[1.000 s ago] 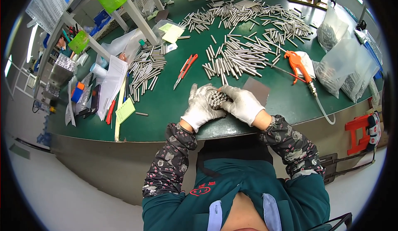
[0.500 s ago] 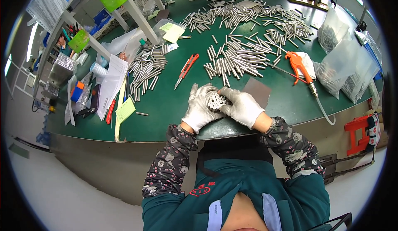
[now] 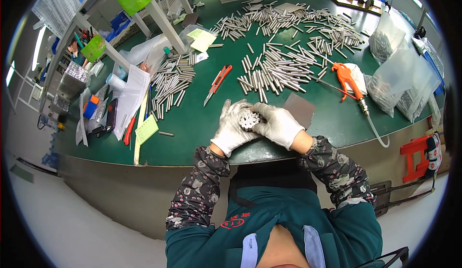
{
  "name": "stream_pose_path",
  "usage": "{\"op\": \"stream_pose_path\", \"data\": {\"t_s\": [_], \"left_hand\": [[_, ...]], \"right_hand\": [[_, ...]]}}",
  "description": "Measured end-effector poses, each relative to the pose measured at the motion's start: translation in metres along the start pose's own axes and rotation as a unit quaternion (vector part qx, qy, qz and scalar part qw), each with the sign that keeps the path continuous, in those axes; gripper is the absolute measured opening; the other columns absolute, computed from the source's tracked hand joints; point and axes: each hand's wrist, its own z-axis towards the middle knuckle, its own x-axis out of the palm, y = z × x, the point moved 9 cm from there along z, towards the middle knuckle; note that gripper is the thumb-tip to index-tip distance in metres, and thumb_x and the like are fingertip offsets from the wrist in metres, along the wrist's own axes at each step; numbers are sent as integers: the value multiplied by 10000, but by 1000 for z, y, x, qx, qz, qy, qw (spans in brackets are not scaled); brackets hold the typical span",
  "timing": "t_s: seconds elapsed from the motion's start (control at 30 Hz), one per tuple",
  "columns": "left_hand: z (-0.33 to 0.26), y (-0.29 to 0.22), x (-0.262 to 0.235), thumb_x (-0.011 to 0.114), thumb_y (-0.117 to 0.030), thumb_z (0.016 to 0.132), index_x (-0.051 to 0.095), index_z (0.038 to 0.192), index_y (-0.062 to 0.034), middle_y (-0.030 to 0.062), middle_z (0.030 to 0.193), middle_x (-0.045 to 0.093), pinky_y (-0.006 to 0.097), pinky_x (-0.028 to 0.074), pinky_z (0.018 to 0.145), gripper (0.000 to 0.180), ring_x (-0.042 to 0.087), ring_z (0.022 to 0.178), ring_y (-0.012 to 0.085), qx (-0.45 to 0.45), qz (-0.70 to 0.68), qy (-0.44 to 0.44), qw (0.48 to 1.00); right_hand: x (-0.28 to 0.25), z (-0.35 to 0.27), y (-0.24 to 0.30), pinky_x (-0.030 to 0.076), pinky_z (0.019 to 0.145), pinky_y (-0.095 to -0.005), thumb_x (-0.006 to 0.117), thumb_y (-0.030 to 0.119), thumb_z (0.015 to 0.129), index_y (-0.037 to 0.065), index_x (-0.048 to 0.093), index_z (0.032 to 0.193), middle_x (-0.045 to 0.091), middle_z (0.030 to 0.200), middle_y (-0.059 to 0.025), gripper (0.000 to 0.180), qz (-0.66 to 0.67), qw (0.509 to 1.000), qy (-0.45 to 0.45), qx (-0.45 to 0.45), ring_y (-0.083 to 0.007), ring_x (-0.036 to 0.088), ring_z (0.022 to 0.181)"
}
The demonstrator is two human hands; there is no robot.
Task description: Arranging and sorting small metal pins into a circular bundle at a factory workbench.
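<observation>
A bundle of short metal pins [image 3: 249, 120] stands on end between my gloved hands, their round ends facing up. My left hand [image 3: 232, 127] wraps round the bundle's left side. From the right, my right hand [image 3: 278, 124] presses its fingers against it. The pins' lower parts are hidden by the gloves. Beyond my hands lies a large spread of loose metal pins [image 3: 274, 70] on the green table [image 3: 202, 133]. A second pile of pins [image 3: 171, 80] is at the left. A brown-grey square sheet [image 3: 299, 110] lies just beyond my right hand.
A red utility knife [image 3: 218, 85] lies left of the main pins. To the right are an orange air gun [image 3: 345, 78] with a hose and several clear bags of parts [image 3: 385, 82]. Papers [image 3: 132, 94], a red-handled tool [image 3: 129, 130] and a shelf frame [image 3: 163, 22] occupy the left side.
Both hands and the pin bundle have shifted very slightly left. The bundle's top faces show a little differently between the fingers. At the far edge, a person's arm has come into view.
</observation>
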Motion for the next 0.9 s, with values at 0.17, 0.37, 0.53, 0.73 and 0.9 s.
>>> {"op": "stream_pose_path", "data": {"t_s": [0.17,0.37,0.53,0.73,0.9], "left_hand": [[1,-1,1,779,-472,502,527,1094,-90,70,1132,519,435,143,1072,748,418,1178,199,5,9,2,1000],[1,-3,-1,776,-488,496,534,1086,-96,59,1122,527,435,143,1071,749,418,1179,198,3,-11,-1,1000],[1,-4,-1,768,-485,513,534,1086,-104,39,1107,533,435,147,1069,727,418,1179,195,12,5,-5,1000],[1,-6,-3,763,-471,526,536,1080,-118,26,1099,534,436,150,1068,695,419,1178,189,8,0,-12,1000],[1,-7,-4,765,-462,523,534,1080,-109,25,1098,541,438,151,1067,698,428,1171,192,13,-1,-16,1000]], "right_hand": [[-1,0,-1,478,690,-357,638,190,706,47,551,1068,601,838,-178,399,-4,1000,-7,-7,-305,599,749],[-1,0,-1,478,684,-354,647,184,699,42,549,1069,600,831,-178,408,9,1000,-5,-2,-303,599,743],[0,-1,-2,478,683,-354,648,183,698,37,548,1071,598,827,-179,412,14,1000,1,7,-303,598,735],[1,-1,-4,477,689,-352,647,183,699,39,547,1077,597,832,-182,417,13,1000,-8,2,-305,596,737],[1,-2,-4,482,698,-350,653,191,707,42,548,1075,602,858,-182,411,2,1000,-15,-9,-303,606,772]]}}
